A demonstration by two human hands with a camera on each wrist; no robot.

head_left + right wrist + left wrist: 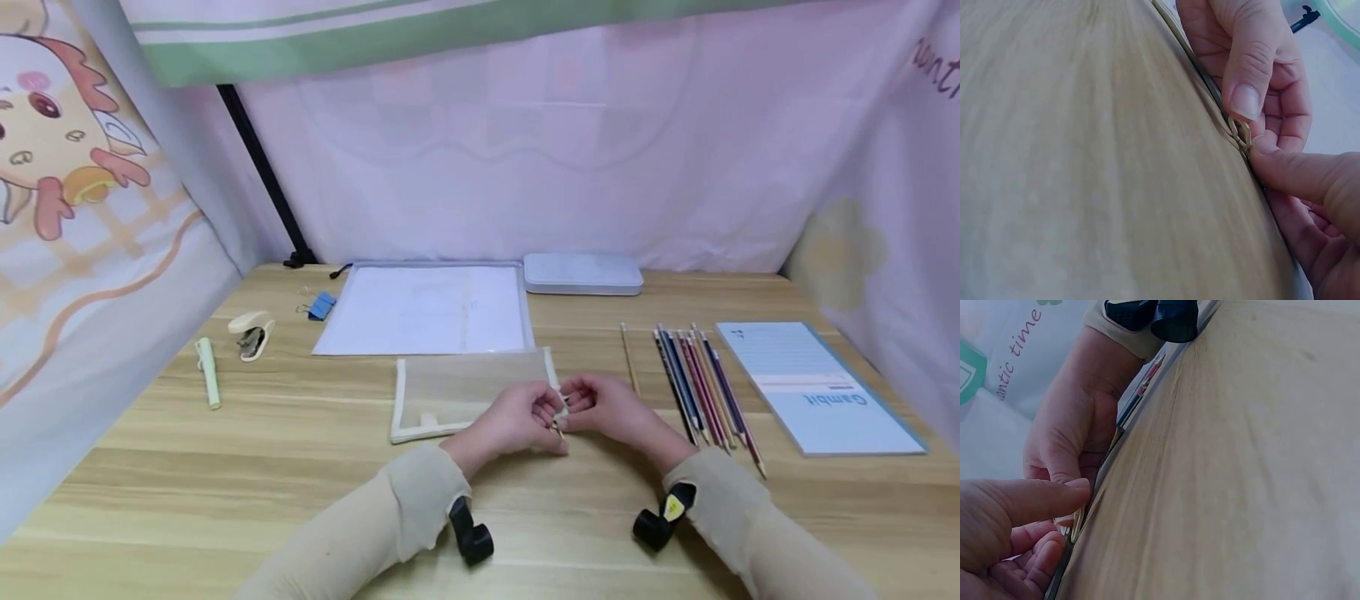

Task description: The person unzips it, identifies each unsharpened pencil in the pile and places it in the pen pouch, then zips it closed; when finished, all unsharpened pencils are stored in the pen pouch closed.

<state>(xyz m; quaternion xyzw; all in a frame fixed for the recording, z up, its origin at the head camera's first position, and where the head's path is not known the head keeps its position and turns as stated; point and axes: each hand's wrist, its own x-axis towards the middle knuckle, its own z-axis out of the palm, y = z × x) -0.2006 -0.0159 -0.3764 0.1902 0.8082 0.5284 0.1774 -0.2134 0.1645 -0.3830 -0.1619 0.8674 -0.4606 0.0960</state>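
A pale see-through zipper pouch (442,392) with white edging lies flat before me, its near right corner between both hands. My left hand (517,417) grips this corner with curled fingers, thumb stretched out on the near side. From the right, my right hand (611,410) pinches the same corner, fingertips nearly meeting the left ones. A small gold metal loop (1241,132) shows between the two thumbs in the right wrist view. The right thumb tip is right at the loop's lower end. I cannot tell which hand carries the loop itself.
Several pencils (697,383) lie right of the hands, beside a blue notepad (832,392). Behind are a clear folder with white paper (427,308) and a pale metal case (582,274). Leftward sit blue binder clips (322,306), a stapler (252,333) and a green pen (208,375).
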